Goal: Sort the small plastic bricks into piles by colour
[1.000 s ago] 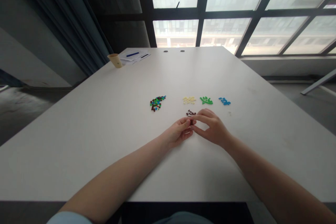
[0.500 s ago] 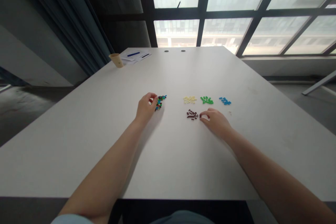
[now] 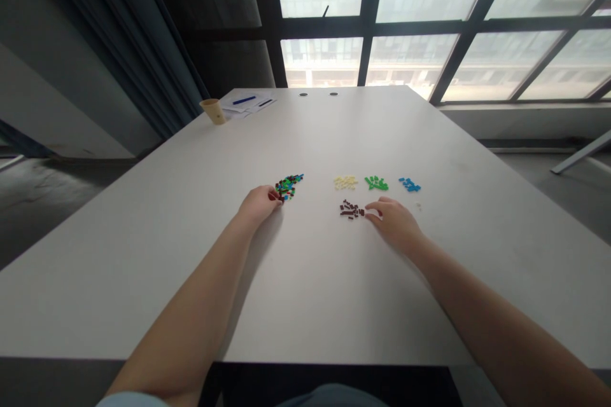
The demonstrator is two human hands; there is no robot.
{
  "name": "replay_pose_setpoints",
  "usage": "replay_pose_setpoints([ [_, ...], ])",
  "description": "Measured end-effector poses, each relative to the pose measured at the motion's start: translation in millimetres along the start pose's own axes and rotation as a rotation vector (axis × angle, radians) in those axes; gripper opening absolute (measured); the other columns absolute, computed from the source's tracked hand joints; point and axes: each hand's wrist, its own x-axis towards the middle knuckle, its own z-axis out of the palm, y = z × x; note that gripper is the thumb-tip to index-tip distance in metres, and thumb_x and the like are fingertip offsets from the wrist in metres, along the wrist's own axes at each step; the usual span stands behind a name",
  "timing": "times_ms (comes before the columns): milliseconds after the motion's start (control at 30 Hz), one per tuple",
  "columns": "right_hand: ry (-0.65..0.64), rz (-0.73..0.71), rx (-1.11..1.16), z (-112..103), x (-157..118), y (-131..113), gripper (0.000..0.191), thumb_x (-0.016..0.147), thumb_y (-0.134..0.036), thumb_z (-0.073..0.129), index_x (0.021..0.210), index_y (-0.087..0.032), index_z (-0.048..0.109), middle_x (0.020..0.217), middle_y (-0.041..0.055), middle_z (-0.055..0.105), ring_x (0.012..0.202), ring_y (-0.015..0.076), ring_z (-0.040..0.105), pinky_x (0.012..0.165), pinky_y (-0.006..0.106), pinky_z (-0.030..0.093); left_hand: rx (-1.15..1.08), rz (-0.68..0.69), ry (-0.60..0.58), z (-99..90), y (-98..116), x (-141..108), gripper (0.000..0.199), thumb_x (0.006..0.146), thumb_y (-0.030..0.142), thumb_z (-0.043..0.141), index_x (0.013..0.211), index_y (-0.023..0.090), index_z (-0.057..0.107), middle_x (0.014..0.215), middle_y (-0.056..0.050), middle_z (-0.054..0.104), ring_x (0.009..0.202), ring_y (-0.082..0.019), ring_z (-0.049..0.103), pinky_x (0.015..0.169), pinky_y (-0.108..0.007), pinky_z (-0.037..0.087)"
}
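Observation:
A mixed pile of small green, blue, red and brown pieces [image 3: 287, 186] lies left of centre. At its lower left edge, my left hand [image 3: 260, 205] has thumb and fingers bent together around something too small to make out. My right hand [image 3: 391, 219] is beside the brown pieces [image 3: 349, 209], its thumb and forefinger apart, with a brown piece at the heap's right edge just off the fingertips. Behind are separate groups of pale yellow pieces [image 3: 345, 182], green pieces [image 3: 377, 183] and blue pieces [image 3: 409, 184].
Everything rests on a white table [image 3: 315, 280]. A tan paper cup [image 3: 213, 111] leans at the far left edge, beside papers [image 3: 238, 105] with a blue pen [image 3: 244, 100]. One tiny pale bit [image 3: 419, 206] lies right of my right hand.
My left hand has moved left and down to the pile's lower edge, uncovering more of the pile. The brown piece by my right fingertips now sits against the brown heap.

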Motion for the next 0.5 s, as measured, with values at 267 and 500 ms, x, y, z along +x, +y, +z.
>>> replay_pose_setpoints([
  [267, 0.033, -0.002, 0.026, -8.2, 0.1, 3.0, 0.025, 0.082, -0.030, 0.048, 0.094, -0.021, 0.068, 0.079, 0.0043, 0.060, 0.069, 0.0146, 0.053, 0.069, 0.027, 0.040, 0.004, 0.061, 0.035, 4.0, 13.2, -7.8, 0.020, 0.065, 0.024, 0.059, 0.081, 0.019, 0.069, 0.089, -0.006, 0.068, 0.079, -0.021, 0.059, 0.069, -0.028, 0.041],
  [500, 0.042, -0.007, 0.049, -7.5, 0.4, 4.0, 0.026, 0.081, -0.031, 0.048, 0.092, -0.021, 0.069, 0.078, 0.0040, 0.060, 0.066, 0.0138, 0.053, 0.068, 0.027, 0.040, 0.041, 0.089, 0.099, 5.1, 14.6, -8.5, 0.019, 0.071, 0.021, 0.053, 0.079, 0.018, 0.070, 0.088, -0.009, 0.069, 0.080, -0.024, 0.059, 0.072, -0.032, 0.041],
])
